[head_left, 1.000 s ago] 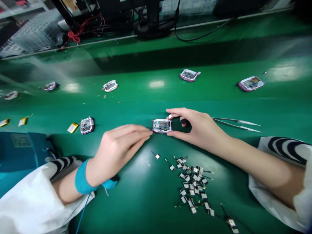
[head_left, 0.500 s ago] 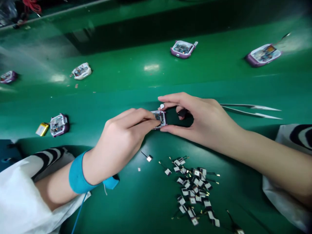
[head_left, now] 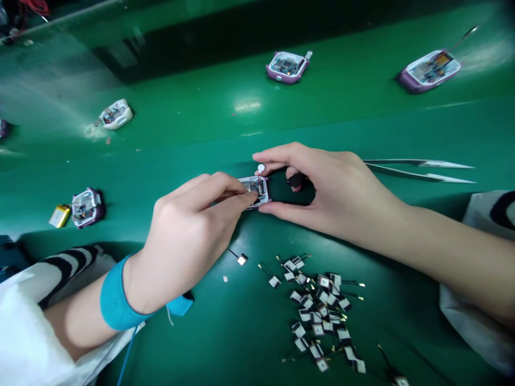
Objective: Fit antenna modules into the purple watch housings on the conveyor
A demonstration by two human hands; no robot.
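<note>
A small open device casing (head_left: 256, 188) with a circuit board inside lies on the green belt (head_left: 225, 123) between my hands. My left hand (head_left: 189, 230), with a blue wrist strap, has its fingertips curled and pinched down onto the casing's left side. My right hand (head_left: 322, 187) steadies the casing's right end between thumb and forefinger, and metal tweezers (head_left: 418, 171) stick out behind it. A pile of small white and black parts with thin wires (head_left: 317, 311) lies in front of my hands, with one stray part (head_left: 241, 259) near my left hand.
More open casings sit on the belt: purple ones far right (head_left: 429, 69), far middle (head_left: 287, 66) and left (head_left: 86, 207), a white one (head_left: 116, 114) far left. A yellow battery (head_left: 59, 215) lies beside the left one. White striped sleeves (head_left: 36, 321) frame the bottom corners.
My left hand has slid forward from beside the casing and curled its fingers over its left side. The view has tilted down and closer; my right hand keeps its hold.
</note>
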